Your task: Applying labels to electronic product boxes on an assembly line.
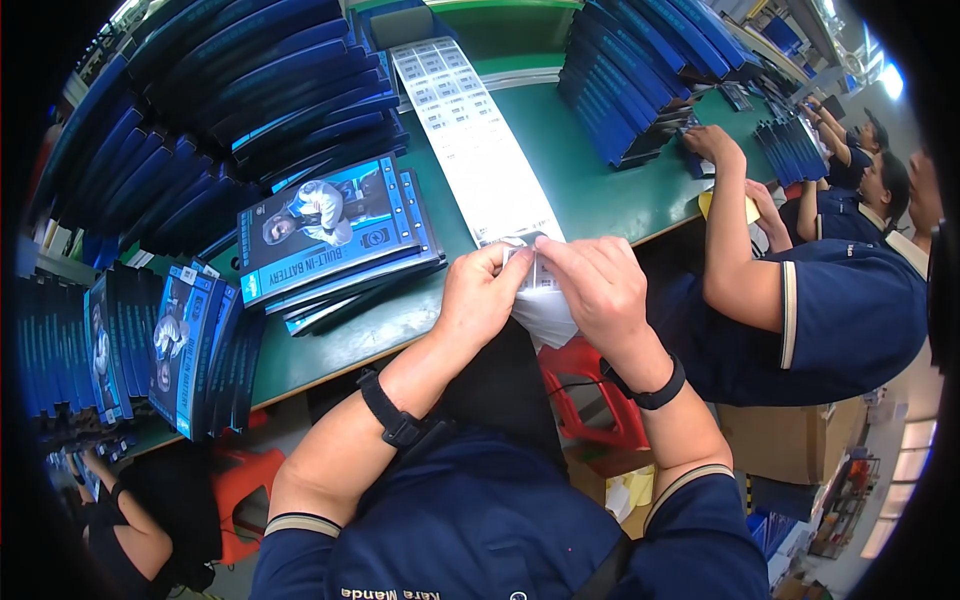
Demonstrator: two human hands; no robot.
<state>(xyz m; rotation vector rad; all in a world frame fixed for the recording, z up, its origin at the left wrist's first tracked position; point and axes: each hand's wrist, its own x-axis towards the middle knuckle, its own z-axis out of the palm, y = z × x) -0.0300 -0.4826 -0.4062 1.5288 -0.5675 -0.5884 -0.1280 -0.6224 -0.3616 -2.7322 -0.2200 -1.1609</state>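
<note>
Sticker strip [478, 140] at frame middle, its near end pinched tight by left hand [480, 300] and right hand [598, 290] fingertips: best peeled slowly, kept flat, away from blue boxes [335, 235].

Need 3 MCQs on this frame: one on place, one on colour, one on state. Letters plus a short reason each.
1. Where does the label strip lie?
A. along the green table
B. on the red stool
C. on the cardboard box

2. What colour are the stacked boxes left of the strip?
A. red
B. blue
C. yellow

3. What are the left hand and right hand doing?
A. resting flat
B. both pinching the strip's near end
C. lifting a box

Key: 1 A, the strip runs across the tabletop. 2 B, blue covers and spines. 3 B, fingertips of both meet on the strip.
</note>
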